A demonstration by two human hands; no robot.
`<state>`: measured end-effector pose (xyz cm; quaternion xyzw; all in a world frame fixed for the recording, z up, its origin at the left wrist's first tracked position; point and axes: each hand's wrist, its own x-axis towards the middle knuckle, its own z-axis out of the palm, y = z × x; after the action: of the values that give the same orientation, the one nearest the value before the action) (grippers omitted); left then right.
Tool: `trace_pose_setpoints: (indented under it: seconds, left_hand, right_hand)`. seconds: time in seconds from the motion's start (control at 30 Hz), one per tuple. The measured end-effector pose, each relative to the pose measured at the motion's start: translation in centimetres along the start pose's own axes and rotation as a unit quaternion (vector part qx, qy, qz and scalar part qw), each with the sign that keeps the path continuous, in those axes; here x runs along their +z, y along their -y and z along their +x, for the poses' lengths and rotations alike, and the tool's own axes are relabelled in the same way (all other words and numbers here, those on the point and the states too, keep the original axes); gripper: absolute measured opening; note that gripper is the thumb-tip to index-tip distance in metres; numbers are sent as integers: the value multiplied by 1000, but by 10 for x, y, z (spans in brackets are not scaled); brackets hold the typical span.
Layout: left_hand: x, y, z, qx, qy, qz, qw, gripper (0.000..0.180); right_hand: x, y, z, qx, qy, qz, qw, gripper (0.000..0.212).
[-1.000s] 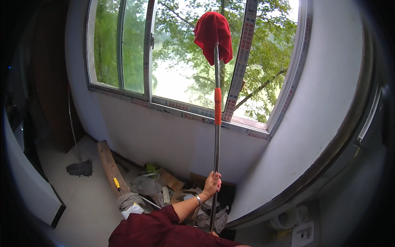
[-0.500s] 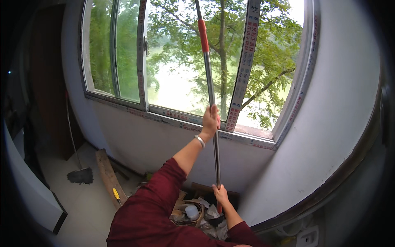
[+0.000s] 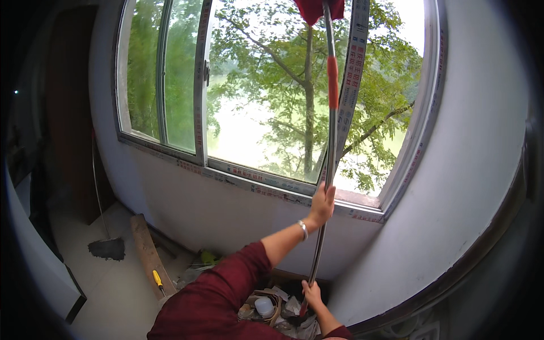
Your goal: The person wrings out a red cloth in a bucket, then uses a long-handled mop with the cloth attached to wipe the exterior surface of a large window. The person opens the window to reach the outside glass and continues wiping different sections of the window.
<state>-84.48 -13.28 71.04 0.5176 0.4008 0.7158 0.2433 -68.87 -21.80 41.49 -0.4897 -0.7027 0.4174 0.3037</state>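
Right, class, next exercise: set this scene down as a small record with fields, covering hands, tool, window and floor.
left hand: grips the pole, bracelet at the wrist
right hand: grips the same pole lower down
tool: metal pole with an orange-red grip section
pole top: red cloth, partly cut off by the picture's edge
window: metal-framed, trees outside
floor, left: wooden plank, yellow-handled screwdriver, dark-headed mop or broom
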Motion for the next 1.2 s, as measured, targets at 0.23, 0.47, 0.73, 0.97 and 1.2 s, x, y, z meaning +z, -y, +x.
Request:
trace_pose_setpoints:
  seconds: [0.23,0.47,0.73,0.97,1.2]
  left_hand:
    - [-5,-119,174,128,-10,8,992,44]
    - [7,28,-98,-73,1,-16,997,44]
    - [0,58,-285,-209,-36,-134,968,43]
    - [-93,4,-37,-40,-139,-153,978,34]
    - [-104,-101,144,98,-104,-103,984,36]
  right_hand:
    - [-18,163,105,-111,-28,124,986,44]
    - [27,-80,-78,16,-11,16,1000,47]
    - [11,-156,-184,186,123,-121,967,50]
    - [-16,28,-34,27,-15,-153,988,51]
    - [-24,165,97,-90,-87,-89,988,59]
